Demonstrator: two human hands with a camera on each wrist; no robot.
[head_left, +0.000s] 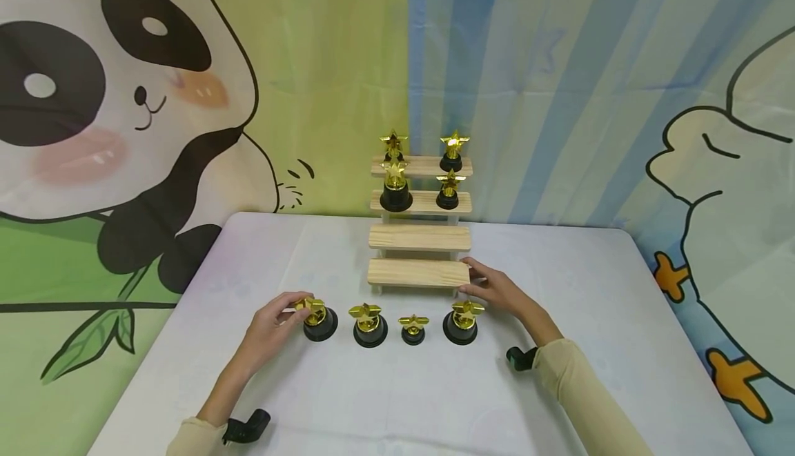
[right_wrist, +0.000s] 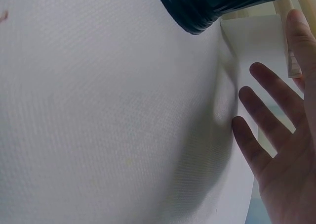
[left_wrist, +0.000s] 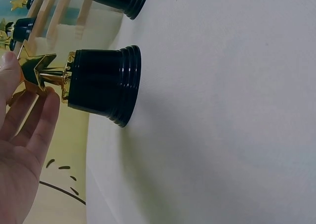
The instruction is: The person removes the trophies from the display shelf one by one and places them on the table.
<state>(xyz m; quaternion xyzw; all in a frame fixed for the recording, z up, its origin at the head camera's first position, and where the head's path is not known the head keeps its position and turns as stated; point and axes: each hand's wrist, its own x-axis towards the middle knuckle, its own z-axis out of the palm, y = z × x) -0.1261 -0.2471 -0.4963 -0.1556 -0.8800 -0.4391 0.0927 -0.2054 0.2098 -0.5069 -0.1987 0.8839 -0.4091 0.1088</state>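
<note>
A gold-topped trophy [head_left: 320,328], leftmost in a row at a white table [head_left: 422,408], has its star [left_wrist: 37,68] pinched by a left hand [head_left: 273,323]. The right hand [head_left: 498,288], fingers loosely spread, rests against the lowest wooden step [head_left: 419,273] at its right end.

Trophies [head_left: 370,325], shiny gold above, solid black below, pale wood-grained rack [head_left: 419,273] near far edge of plain white worktop [head_left: 397,390], yellow-green and blue-striped backdrop [head_left: 559,132] beyond far edge, black-and-white panda [head_left: 118,111] beyond left edge, cheeks [head_left: 205,90] pink and orange, beige sleeves [head_left: 584,390].
</note>
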